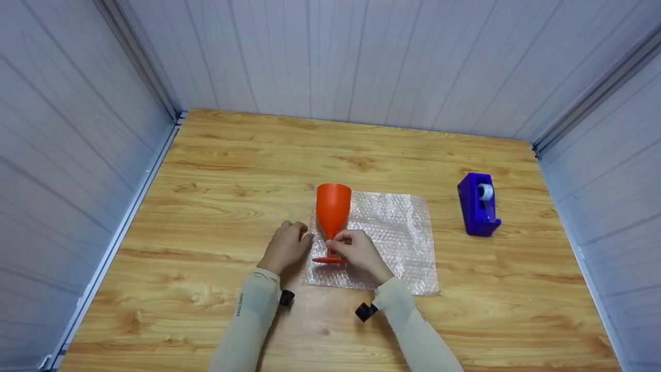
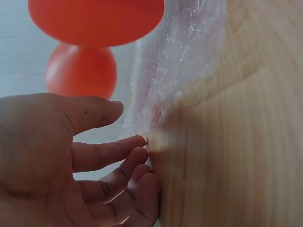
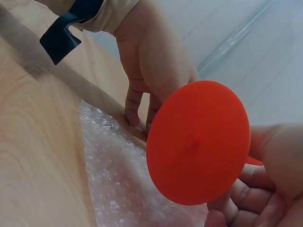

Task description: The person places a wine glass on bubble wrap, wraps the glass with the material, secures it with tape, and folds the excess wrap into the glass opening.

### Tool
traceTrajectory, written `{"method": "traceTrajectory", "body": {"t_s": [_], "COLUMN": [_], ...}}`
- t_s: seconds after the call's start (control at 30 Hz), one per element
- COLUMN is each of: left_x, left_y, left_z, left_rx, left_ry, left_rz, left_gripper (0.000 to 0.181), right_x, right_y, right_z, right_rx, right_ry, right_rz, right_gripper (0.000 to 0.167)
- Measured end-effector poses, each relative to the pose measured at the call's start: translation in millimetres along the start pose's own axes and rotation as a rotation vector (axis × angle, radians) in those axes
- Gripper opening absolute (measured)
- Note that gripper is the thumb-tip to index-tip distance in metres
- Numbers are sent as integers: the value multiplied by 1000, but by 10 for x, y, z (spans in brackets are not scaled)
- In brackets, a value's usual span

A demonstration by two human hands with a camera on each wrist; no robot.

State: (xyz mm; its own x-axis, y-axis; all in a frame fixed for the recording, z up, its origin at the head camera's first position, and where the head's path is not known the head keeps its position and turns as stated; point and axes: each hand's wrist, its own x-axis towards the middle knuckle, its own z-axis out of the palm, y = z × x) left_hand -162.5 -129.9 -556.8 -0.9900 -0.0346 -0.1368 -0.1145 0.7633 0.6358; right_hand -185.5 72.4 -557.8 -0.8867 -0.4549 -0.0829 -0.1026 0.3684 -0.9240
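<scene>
Pinching the red goblet (image 1: pixel 333 206) by its stem, the right hand (image 1: pixel 361 253) is placed nearer it than the left hand (image 1: pixel 286 248), which is set at the bubble wrap's (image 1: pixel 392 222) left edge, fingers loosely curved, nothing gripped. Goblet is aligned near-to-far above the wrap's left part, bowl farthest; contact can't be told. Purple tape dispenser (image 1: pixel 472 206) is seen right of the wrap.

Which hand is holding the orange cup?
The right hand. It pinches the orange cup down low, while the left hand holds no cup and is by the bubble wrap's edge.
</scene>
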Motion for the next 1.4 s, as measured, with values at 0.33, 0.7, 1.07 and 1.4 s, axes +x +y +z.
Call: {"method": "traceTrajectory", "body": {"t_s": [0.33,0.7,1.07,1.4], "left_x": [-17,-6,28,126], "left_y": [-13,-23,-36,-2], "left_z": [6,3,-16,-34], "left_rx": [-24,-54,-70,-276], "left_ry": [6,-10,-50,-56], "left_rz": [13,-9,3,-59], "left_gripper": [32,30,33,39], "right_x": [70,101,81,38], "right_y": [8,-7,5,-84], "right_z": [123,160,141,96], "right_rx": [8,43,12,-172], "right_ry": [2,-4,46,290], "right_rz": [27,75,75,-128], "right_gripper": [18,20,21,23]}}
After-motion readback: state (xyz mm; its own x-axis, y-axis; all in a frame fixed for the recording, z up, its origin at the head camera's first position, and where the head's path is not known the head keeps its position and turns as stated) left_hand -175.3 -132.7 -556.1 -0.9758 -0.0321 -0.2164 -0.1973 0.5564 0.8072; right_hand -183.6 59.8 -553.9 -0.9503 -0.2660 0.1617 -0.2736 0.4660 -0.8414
